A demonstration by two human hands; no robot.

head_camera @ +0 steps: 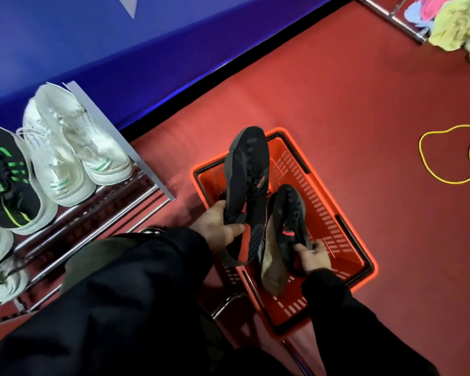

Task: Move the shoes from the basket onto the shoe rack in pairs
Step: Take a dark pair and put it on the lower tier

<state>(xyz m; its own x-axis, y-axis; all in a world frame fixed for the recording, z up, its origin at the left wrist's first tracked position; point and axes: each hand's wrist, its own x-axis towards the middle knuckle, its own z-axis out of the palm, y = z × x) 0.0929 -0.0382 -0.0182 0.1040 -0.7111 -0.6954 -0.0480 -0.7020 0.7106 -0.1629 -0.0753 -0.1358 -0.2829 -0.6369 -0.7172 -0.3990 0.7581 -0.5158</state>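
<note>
We see the left hand (pixel 219 226) clamped on one black shoe (pixel 246 183) above the basket (pixel 323 213). The right hand (pixel 311 256) is closed on the second black shoe (pixel 288 221), low inside the basket. White shoes (pixel 71 147) stand paired on the rack (pixel 92 213).

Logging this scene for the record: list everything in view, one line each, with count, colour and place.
black shoes: two, black with red accents, one in each hand over the basket
basket: one, red-orange plastic, on the floor at centre
white shoes: two, white with green marks, side by side on the rack's top shelf, right end
black and green shoe: one clearly seen, black with green stripes and a white sole, on the rack left of the white pair
shoe rack: one, metal bars, at left against the blue wall
cord: one, yellow, looped on the red floor at right
cloths: a pile, yellow, pink and blue, top right
left hand: grips one black shoe
right hand: grips the other
</note>
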